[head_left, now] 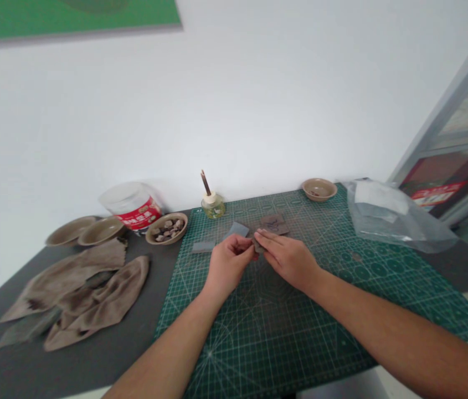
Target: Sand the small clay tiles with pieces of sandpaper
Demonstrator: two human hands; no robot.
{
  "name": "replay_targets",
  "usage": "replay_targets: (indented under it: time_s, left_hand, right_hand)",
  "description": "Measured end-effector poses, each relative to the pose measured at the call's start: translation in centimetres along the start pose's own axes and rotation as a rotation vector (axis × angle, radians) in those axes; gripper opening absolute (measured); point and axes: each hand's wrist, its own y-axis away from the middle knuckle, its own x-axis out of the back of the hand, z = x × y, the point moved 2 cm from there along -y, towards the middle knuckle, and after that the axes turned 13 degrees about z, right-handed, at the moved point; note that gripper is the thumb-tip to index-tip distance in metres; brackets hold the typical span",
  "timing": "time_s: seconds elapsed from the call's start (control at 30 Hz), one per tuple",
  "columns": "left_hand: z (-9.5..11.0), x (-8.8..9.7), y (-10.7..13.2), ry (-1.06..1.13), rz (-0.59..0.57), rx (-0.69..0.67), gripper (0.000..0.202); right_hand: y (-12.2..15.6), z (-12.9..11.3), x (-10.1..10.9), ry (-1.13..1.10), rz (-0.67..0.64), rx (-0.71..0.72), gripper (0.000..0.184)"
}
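Note:
My left hand (229, 261) pinches a small grey-brown piece (258, 247) between thumb and fingers above the green cutting mat (225, 354). From the other side, my right hand (289, 256) grips the same piece, its fingers laid together over the top. Most of the piece is covered by fingers, so its kind cannot be made out. Just behind the hands lie a brown square sheet (276, 223) with dark handwriting and a grey sheet (237, 229). Left of my left hand is a grey strip (204, 247).
At left stand a bowl of small brown lumps (167, 228), a tub with a red label (136, 208), two more bowls (71, 230) and crumpled brown cloths (96, 299). Behind are a glass bottle with sticks (212, 206) and a small bowl (319, 189). A plastic bag (395, 213) lies right.

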Motion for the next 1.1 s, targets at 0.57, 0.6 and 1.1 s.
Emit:
replay_targets:
  time_s: [0.57, 0.6, 1.1]
  left_hand:
    - [0.9, 0.1, 0.5, -0.002, 0.042, -0.048, 0.01]
    - [1.0, 0.1, 0.6, 0.012, 0.037, -0.039, 0.011]
    - [0.2, -0.3, 0.2, -0.019, -0.019, -0.078, 0.018]
  right_hand:
    - [0.2, -0.4, 0.2, 0.117, 0.05, 0.152, 0.043]
    - [0.1, -0.1, 0.3, 0.117, 0.045, 0.129, 0.043]
    - [-0.2, -0.3, 0.5, -0.024, 0.148, 0.049, 0.039]
